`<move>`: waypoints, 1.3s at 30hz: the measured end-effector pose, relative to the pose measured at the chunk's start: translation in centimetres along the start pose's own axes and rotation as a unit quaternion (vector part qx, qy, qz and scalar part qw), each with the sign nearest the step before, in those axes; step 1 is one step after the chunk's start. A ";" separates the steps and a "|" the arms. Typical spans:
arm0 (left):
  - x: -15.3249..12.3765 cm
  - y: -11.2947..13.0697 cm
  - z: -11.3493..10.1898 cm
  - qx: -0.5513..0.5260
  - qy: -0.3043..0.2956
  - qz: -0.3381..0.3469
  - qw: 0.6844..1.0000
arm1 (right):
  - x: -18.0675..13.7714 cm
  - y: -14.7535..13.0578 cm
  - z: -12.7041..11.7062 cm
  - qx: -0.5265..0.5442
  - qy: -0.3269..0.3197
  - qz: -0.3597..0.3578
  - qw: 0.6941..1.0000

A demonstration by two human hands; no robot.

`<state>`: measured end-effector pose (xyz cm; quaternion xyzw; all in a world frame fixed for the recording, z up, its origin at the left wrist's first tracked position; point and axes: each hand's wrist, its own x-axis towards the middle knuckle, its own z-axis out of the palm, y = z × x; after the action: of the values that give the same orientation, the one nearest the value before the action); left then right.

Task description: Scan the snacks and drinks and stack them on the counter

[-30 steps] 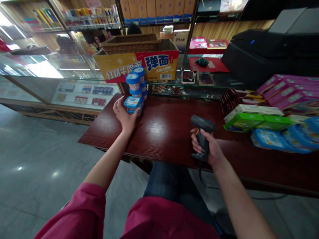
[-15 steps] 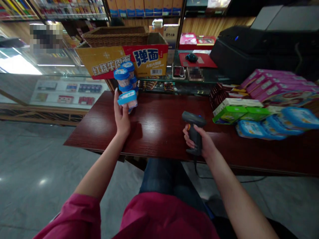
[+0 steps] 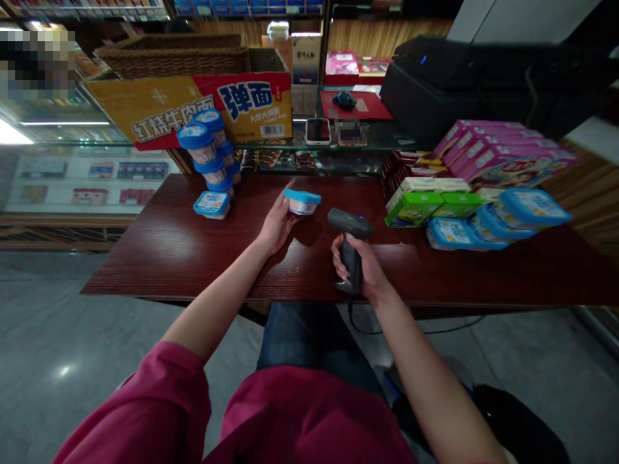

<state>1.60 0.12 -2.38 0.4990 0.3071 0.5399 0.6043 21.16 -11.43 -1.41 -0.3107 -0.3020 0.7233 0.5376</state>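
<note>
Between the thumb and fingers of my left hand (image 3: pixel 279 224) is a blue-lidded plastic tub (image 3: pixel 303 202), lifted a little above the dark red wooden table (image 3: pixel 164 248). My right hand (image 3: pixel 363 263) wraps round the handle of a dark grey barcode scanner (image 3: pixel 350 222), whose head points left toward the tub. A cable hangs from the scanner's base. To the left, stacked round blue-lidded tubs (image 3: pixel 197 143) stand beside the carton, with a squarish blue-lidded tub (image 3: pixel 213 205) lying in front of them.
On the right sit green boxes (image 3: pixel 418 207), more blue-lidded tubs (image 3: pixel 452 233) and pink boxes (image 3: pixel 503 151). Behind are a printed carton (image 3: pixel 261 113) with a wicker basket (image 3: pixel 174 57), a phone (image 3: pixel 318 131), a computer mouse (image 3: pixel 343 100) and a black machine (image 3: pixel 425 90).
My left hand has moved right, away from the stacked tubs, carrying a tub toward the scanner. My right hand still holds the scanner. The camera view has shifted somewhat to the right.
</note>
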 end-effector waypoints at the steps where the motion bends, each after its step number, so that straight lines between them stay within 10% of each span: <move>1: 0.0 0.1 0.0 0.007 0.003 0.000 1.000 | 0.0 0.0 0.0 0.000 -0.001 0.001 1.000; 20: -0.8 -0.8 1.5 0.010 0.055 0.012 0.998 | -3.9 -2.0 -3.2 0.034 0.062 -0.063 0.995; 30: -2.4 -4.8 16.1 0.180 -0.119 0.165 0.962 | -9.9 -6.6 -10.5 0.036 0.186 -0.202 0.961; 39: 0.7 -9.3 26.0 0.253 -0.134 0.226 0.931 | -10.8 -7.9 -12.7 0.068 0.265 -0.262 0.925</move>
<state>28.64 -5.54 -2.78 0.7592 0.2289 0.4950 0.3553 38.14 -18.65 -1.90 -0.3635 -0.1689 0.4663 0.7886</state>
